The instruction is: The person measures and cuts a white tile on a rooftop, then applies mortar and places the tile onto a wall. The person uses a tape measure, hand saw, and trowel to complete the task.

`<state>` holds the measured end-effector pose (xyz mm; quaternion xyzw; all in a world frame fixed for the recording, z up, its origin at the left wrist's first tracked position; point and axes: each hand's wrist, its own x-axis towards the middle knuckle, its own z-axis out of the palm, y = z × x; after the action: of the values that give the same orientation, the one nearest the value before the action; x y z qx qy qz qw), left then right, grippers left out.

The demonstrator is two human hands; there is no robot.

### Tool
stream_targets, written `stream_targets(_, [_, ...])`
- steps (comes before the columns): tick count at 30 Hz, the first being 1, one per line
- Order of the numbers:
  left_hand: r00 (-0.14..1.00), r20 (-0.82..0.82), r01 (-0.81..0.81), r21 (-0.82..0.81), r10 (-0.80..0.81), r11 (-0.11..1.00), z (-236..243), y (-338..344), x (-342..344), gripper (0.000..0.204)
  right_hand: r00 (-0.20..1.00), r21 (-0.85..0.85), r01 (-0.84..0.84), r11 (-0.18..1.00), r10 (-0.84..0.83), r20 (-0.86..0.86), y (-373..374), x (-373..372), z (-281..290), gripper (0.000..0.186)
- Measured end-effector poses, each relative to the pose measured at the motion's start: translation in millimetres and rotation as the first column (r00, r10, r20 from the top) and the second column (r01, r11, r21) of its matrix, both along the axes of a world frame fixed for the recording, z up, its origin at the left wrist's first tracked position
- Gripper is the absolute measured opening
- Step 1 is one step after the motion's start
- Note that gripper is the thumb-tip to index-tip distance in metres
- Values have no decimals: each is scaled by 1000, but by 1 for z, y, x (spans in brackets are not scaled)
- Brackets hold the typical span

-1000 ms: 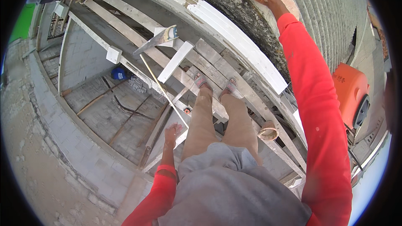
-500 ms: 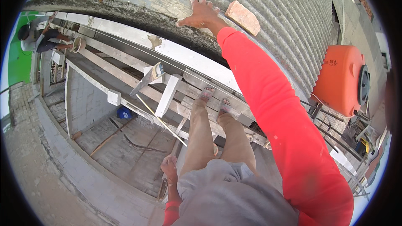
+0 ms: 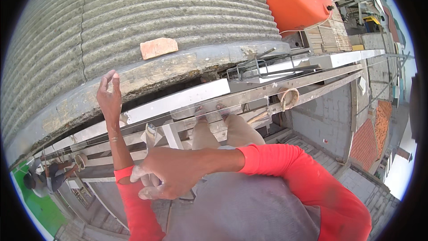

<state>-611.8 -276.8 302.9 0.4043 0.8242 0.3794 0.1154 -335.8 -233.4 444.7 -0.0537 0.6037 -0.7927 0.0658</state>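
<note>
Grip first: right hand (image 3: 171,172) has bent fingers right at the left cuff (image 3: 124,176); can't tell if they pinch the cloth or only rest against it. Left hand (image 3: 110,100) is free of any object, fingers loosely curled, palm grasping nothing. Cuff sits on the left forearm, below the bare wrist, partly behind the right fingertips.

Step in hand, as judged: seeing to the sleeve, with no building material in either hand. Next move probably calls for the right fingers to clear the forearm before either hand takes a load, plus steady footing, since the 2 arms cross in front of the body.

Just past the left hand lies the rough concrete ledge (image 3: 178,66); contact between them unclear. Brick (image 3: 159,48), pale orange, lies near the ledge, on the edge of the grey corrugated roof (image 3: 178,9); neither hand touches it. White beam (image 3: 187,100) runs below the ledge, in front of the 2 feet (image 3: 200,111). Bucket (image 3: 290,98) stands to the right by a long wooden plank (image 3: 330,76), bent metal bars (image 3: 263,68) beyond it.

Farther out: big orange tank (image 3: 292,2) at upper right; 1 co-worker (image 3: 41,183) at far lower left, well apart.
</note>
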Motion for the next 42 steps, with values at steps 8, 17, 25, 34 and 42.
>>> stream_targets(8, [817, -233, 204, -738, -527, 643, -144, 75, 35, 99, 512, 152, 708, 689, -650, 562, -17, 256, -97, 54])
stream_targets(17, [691, -408, 79, -779, -597, 622, -171, 65, 37, 114, -784, 723, 613, -319, -131, 607, -187, 392, -291, 27])
stream_targets(25, [568, -449, 58, -814, -690, 578, -168, 73, 28, 112, -693, 723, 691, 14, -275, 667, -224, 457, -448, 43])
stream_targets(34, [455, -891, -530, -262, 9, 806, 1, 11, 12, 44, -671, 745, 651, 145, -350, 654, -132, 593, -652, 54])
stream_targets(42, [786, -542, -507, -840, -298, 192, -77, -149, 172, 43, -791, 786, 593, -174, -307, 529, -54, 712, -793, 51])
